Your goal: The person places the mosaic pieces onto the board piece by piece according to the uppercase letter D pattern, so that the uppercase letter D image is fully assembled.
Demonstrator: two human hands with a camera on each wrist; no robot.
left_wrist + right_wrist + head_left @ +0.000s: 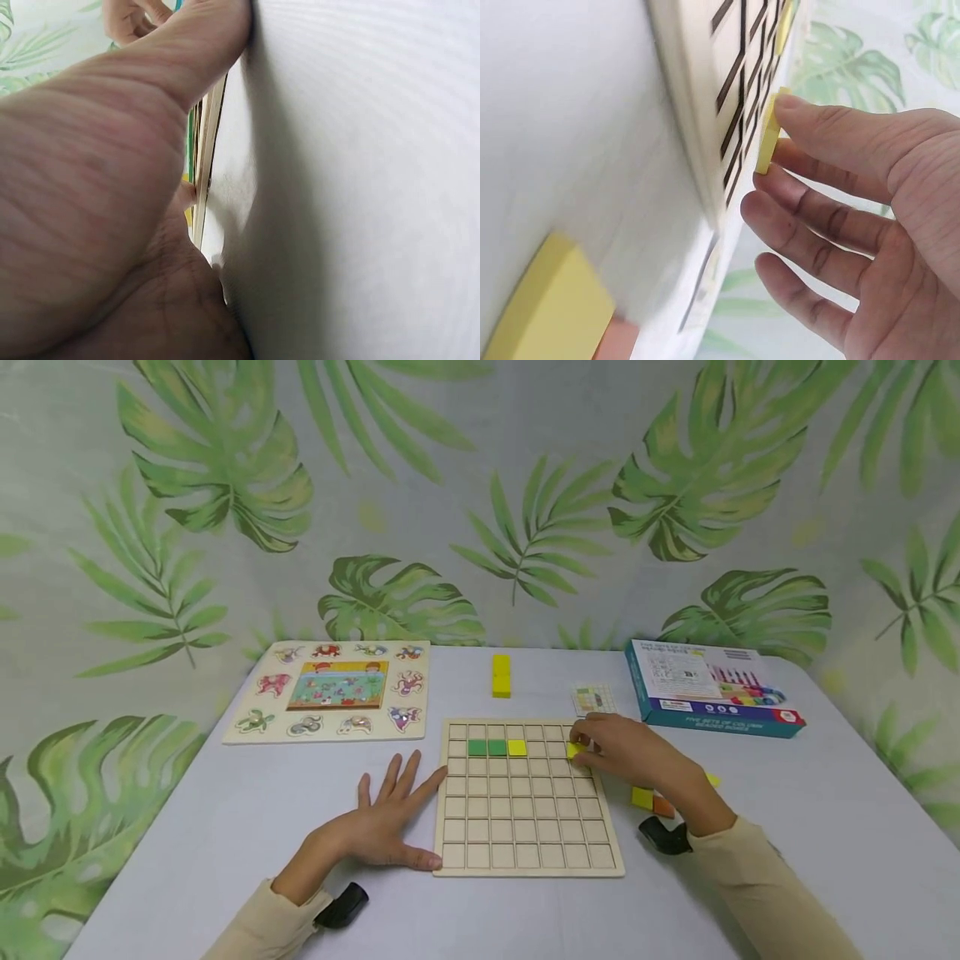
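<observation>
A wooden grid board (528,811) lies flat on the white table. In its second row from the back sit two green square tiles (477,747) and one yellow square tile (517,747). Between thumb and fingers my right hand (626,747) pinches another yellow tile (769,139), close over the board's right column in that same row. The ring and little fingers curve free of it in the right wrist view. My left hand (382,827) rests with fingers spread, thumb and index fingertips at the board's left edge.
Loose yellow (642,797) and orange (663,807) tiles lie right of the board, partly behind my right forearm. Behind the board are yellow tiles (501,677) and a small pattern card (594,699). An animal puzzle board (266,710) lies back left, a teal-sided box (708,685) back right.
</observation>
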